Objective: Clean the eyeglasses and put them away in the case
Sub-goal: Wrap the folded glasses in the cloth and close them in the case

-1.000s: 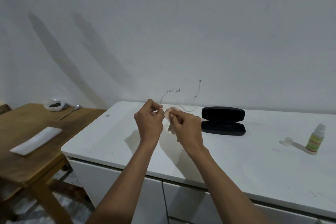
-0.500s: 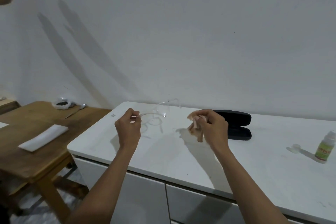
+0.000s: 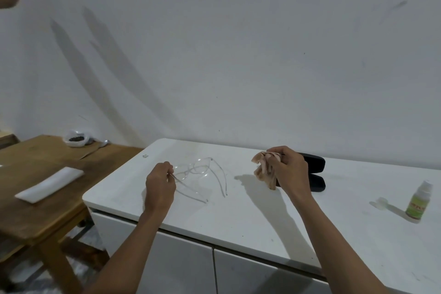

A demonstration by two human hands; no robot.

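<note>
Clear-framed eyeglasses rest on the white counter with both temples unfolded toward me. My left hand pinches the left temple near its hinge. My right hand is raised over the counter and grips a crumpled beige cloth. The black glasses case lies open behind my right hand, which hides part of it.
A small green-labelled bottle and its clear cap stand at the counter's right. To the left is a wooden table with a white folded cloth, a plastic bag of dark bits and a spoon. A wall closes the back.
My hands have parted: the left one lowered the glasses onto the counter, and the right one carried the cloth to the right, in front of the case.
</note>
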